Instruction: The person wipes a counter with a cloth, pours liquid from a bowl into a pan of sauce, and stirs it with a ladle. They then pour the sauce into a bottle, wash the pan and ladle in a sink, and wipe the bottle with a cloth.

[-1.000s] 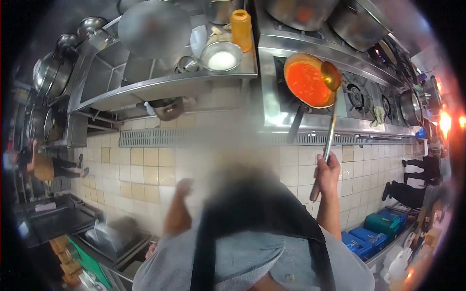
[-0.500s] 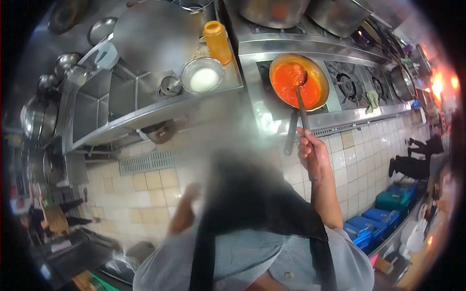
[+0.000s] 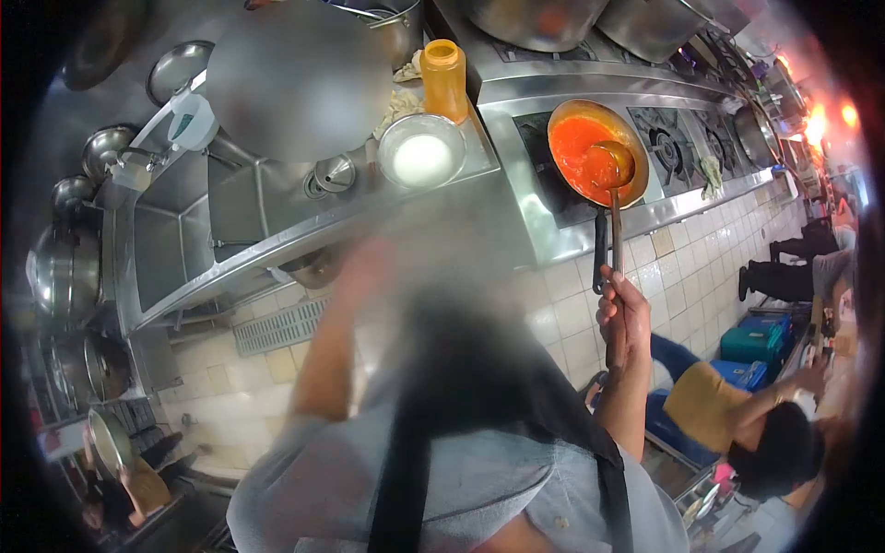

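My right hand is wrapped round the long handle of a ladle. The ladle's bowl rests in the red sauce inside a frying pan on the stove. The pan's dark handle points toward me, right beside the ladle's handle. My left hand is raised in front of the steel counter, and a blur hides its fingers. Nearest to it on the counter stand a bowl of white contents and an orange-yellow squeeze bottle with an open top.
A steel funnel sits beside the sink. Large pots stand behind the pan, and bare burners lie to its right. A cloth hangs at the stove's front. A person in a yellow top is behind me at right.
My left hand has risen from low at my side toward the counter. The ladle's bowl has shifted toward the near right of the pan. A person has come into view at right.
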### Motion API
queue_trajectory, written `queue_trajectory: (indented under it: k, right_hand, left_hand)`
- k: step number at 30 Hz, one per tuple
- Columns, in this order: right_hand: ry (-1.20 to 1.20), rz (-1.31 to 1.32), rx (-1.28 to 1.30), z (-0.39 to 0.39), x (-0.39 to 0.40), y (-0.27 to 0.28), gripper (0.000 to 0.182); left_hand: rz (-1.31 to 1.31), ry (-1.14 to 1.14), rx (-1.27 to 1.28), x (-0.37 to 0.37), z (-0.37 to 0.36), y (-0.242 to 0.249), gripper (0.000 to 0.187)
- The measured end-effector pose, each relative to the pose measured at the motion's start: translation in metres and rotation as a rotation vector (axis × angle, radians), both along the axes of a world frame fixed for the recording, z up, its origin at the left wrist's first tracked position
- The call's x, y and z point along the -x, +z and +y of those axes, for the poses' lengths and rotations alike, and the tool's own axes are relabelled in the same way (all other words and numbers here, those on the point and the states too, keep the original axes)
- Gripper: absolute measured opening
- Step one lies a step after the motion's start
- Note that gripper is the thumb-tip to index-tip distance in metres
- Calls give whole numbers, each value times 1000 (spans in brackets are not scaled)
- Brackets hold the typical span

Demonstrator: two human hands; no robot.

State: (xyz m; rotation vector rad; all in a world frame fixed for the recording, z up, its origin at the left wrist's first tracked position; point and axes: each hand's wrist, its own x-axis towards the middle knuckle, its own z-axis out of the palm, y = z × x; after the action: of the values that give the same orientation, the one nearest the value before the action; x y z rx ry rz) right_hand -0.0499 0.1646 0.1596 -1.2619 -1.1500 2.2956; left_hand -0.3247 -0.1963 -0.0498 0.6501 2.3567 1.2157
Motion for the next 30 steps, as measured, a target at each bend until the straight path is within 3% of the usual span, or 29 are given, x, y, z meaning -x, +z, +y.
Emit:
queue_trajectory:
  k: [2,4,5,7,8,10,11,13,15,20,30]
  right_hand:
    - [-27,42,20,-2,4,-2,33]
    - [-46,63,36,-3,10,0,31]
    - [-22,77,41,1,10,-5,32]
    - [11,77,28,9,8,-8,35]
    - [27,68,20,10,8,-5,36]
    - [26,-5,-22,13,10,1,37]
    - [35,51,-34,13,7,-1,39]
    - [18,76,-23,16,0,-8,40]
    - [-1,113,-16,15,-4,-8,42]
    - [6,124,-48,8,-15,-15,48]
    - [-419,113,17,-36,-24,-31,65]
  left_hand:
    - [-196,96,-159,21,53,96,41]
    - [79,4,-191,58,84,112,49]
    - [79,-14,-202,70,101,126,49]
    - [126,43,32,85,136,154,56]
    - [140,10,15,94,148,146,56]
    - [501,-84,285,122,167,112,70]
    - [447,-121,440,126,177,112,81]
    - [458,-187,467,118,184,119,84]
    - [498,-188,479,124,190,94,86]
    - [499,-204,568,129,198,82,79]
    - [367,-339,637,139,209,99,70]
